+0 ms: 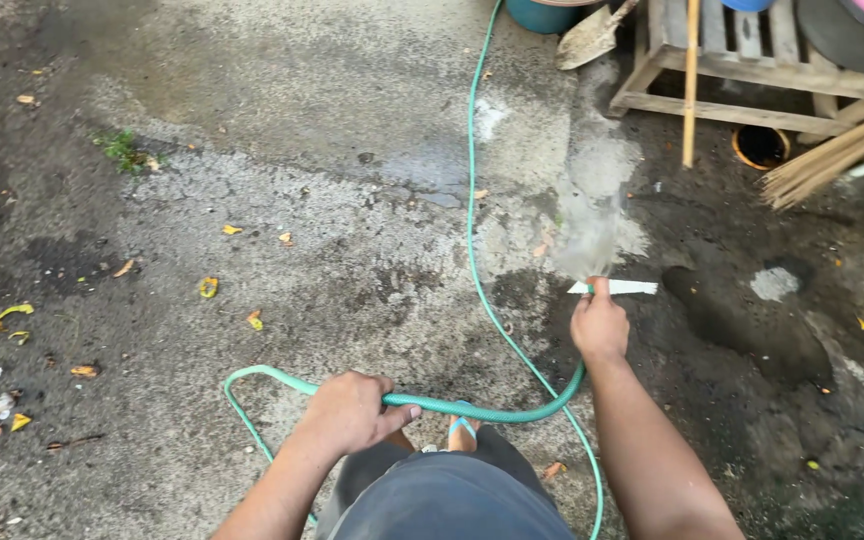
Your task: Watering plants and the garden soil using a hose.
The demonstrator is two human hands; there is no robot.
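Green hose (472, 250) end up-frame, spray fwd; L hand (350, 412) + R hand (599, 325) both gripping it.

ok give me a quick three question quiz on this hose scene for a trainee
1. True or false: both hands grip the green hose.
2. Which hand is at the spraying end? A) left hand B) right hand
3. Fill in: the spray heads toward the wooden ____.

Key: 1 true. 2 B. 3 pallet.
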